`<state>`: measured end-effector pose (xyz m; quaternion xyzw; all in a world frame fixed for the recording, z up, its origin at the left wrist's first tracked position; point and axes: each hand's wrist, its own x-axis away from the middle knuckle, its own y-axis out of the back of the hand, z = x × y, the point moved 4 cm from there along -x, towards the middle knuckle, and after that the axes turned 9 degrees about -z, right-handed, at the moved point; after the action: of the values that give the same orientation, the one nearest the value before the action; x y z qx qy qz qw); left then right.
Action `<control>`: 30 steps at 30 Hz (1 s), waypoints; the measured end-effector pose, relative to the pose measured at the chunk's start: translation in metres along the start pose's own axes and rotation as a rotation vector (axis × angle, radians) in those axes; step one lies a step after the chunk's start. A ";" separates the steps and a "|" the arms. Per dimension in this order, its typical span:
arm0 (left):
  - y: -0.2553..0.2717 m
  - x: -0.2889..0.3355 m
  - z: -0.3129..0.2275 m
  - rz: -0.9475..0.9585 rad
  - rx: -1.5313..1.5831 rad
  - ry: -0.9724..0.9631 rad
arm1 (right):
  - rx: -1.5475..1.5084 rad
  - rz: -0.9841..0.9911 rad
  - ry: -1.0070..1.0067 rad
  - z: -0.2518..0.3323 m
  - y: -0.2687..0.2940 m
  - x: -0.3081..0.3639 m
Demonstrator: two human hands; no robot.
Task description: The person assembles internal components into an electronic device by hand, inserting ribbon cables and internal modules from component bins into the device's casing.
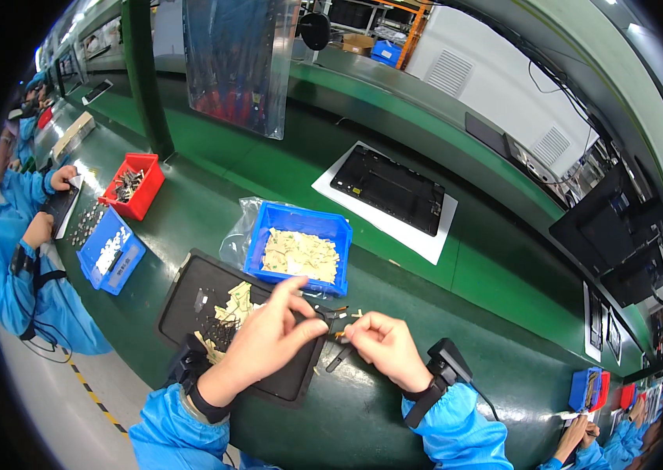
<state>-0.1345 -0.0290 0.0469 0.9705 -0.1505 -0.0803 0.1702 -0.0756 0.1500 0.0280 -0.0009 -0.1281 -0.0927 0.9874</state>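
Observation:
My left hand (pixel 273 335) is over the right side of a black tray (pixel 269 385), thumb and a fingertip brought together at a small dark bit too small to name. Just right of it, my right hand (pixel 390 351) pinches a small orange piece (pixel 339 335) between thumb and forefinger. In the tray lie pale yellow-green strips (pixel 237 305) and many tiny black parts (pixel 218 333). Beyond the tray, a blue bin (pixel 345 243) holds more pale strips (pixel 300 254). A dark flat strip (pixel 338 359) lies on the bench below my fingertips.
A black panel (pixel 390 189) rests on a white sheet behind the blue bin. To the left are a red bin (pixel 140 200) of metal parts and a tilted blue bin (pixel 124 265) with white pieces. Co-workers in blue sleeves (pixel 26 196) sit left and far right.

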 end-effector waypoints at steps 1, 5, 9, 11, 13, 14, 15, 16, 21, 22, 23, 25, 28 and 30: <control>0.004 -0.002 -0.001 -0.075 0.025 0.053 | -0.018 -0.025 -0.045 -0.002 0.003 -0.005; 0.001 0.005 -0.007 -0.074 -0.258 -0.340 | -0.063 -0.074 -0.121 -0.014 0.003 -0.013; -0.009 0.016 -0.013 -0.073 -0.576 -0.526 | -0.042 -0.124 -0.094 -0.019 0.001 -0.016; -0.011 0.016 -0.014 -0.076 -0.625 -0.544 | -0.027 -0.136 -0.084 -0.021 0.003 -0.016; -0.011 0.018 -0.013 -0.080 -0.677 -0.559 | 0.064 -0.143 -0.013 -0.026 0.005 -0.017; -0.013 0.020 -0.011 -0.055 -0.736 -0.594 | 0.064 -0.141 -0.012 -0.027 0.005 -0.017; -0.016 0.022 -0.010 -0.030 -0.794 -0.628 | 0.130 -0.156 -0.004 -0.028 0.006 -0.017; -0.016 0.023 -0.009 -0.031 -0.795 -0.627 | 0.196 -0.169 0.006 -0.028 0.007 -0.017; -0.021 0.028 -0.009 -0.047 -0.907 -0.685 | 0.393 -0.199 0.163 -0.014 0.007 -0.005; -0.022 0.028 -0.008 -0.052 -0.914 -0.680 | 0.437 -0.223 0.192 -0.013 0.007 -0.003; -0.023 0.029 -0.007 -0.060 -0.916 -0.688 | 0.407 -0.234 0.216 -0.014 0.006 -0.003; -0.025 0.031 -0.004 -0.067 -0.908 -0.693 | 0.396 -0.215 0.193 -0.021 0.008 -0.010; -0.024 0.034 0.002 -0.065 -0.861 -0.692 | 0.388 -0.208 0.142 -0.027 0.010 -0.016; -0.024 0.035 0.003 -0.069 -0.861 -0.696 | 0.388 -0.210 0.119 -0.027 0.010 -0.017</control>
<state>-0.0955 -0.0195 0.0321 0.7338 -0.1197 -0.4562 0.4890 -0.0833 0.1622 -0.0022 0.2078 -0.0846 -0.1686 0.9598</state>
